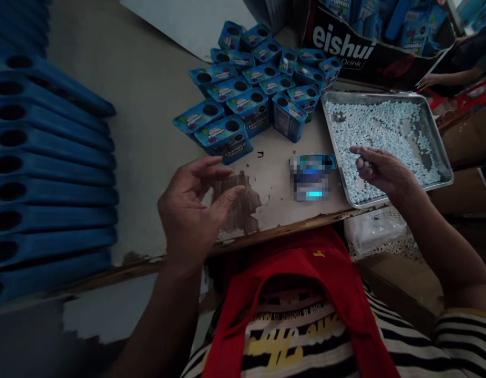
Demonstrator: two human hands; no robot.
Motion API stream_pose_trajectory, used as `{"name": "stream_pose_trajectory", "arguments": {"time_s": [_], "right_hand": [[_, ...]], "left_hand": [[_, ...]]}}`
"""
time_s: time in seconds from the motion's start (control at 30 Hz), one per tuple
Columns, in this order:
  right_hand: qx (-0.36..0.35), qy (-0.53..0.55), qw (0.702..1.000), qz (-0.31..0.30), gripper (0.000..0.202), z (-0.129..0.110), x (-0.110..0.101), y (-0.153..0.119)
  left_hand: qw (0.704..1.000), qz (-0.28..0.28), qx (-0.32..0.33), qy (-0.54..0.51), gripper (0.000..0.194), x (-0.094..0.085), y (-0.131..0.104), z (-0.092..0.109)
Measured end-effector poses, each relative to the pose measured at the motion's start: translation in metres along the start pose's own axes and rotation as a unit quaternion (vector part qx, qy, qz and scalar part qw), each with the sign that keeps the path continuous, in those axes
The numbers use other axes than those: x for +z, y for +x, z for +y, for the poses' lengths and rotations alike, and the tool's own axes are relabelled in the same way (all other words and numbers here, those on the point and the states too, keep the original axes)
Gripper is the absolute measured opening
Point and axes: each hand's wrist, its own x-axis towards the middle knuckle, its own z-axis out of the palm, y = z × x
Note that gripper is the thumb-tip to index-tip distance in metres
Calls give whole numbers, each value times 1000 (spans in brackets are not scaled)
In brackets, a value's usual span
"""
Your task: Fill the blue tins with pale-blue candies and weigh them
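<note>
My left hand (199,210) hovers over the near table edge, its thumb and fingers apart and nothing between them. Just beyond its fingertips stands the nearest of several blue printed boxes (223,137) with round dark holes on top. Over the metal tray (446,181) at the right, my right hand (380,168) has curled fingers around a few small pale candies (366,164). Similar candies (384,123) lie spread across the tray. Between the hands, a small blue item (313,177), blurred by pixels, rests on the table.
Flattened blue boxes (53,189) are stacked along the left side. A black carton (369,58) holding more blue boxes stands at the back right. Another person's hand (430,80) shows beyond the tray. A plastic bag (374,231) lies below the table edge.
</note>
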Motion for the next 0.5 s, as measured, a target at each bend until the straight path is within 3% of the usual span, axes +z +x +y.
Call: {"name": "stream_pose_trajectory", "arguments": {"time_s": [0.23,0.5], "right_hand": [[-58,-56,995,-52,7,-14,27,-6],[-51,-33,996,-61,13,-18,29,-10]], "left_hand": [[1000,-17,2,19,51,4,1,13],[995,-85,48,10,44,39,3,19]]}}
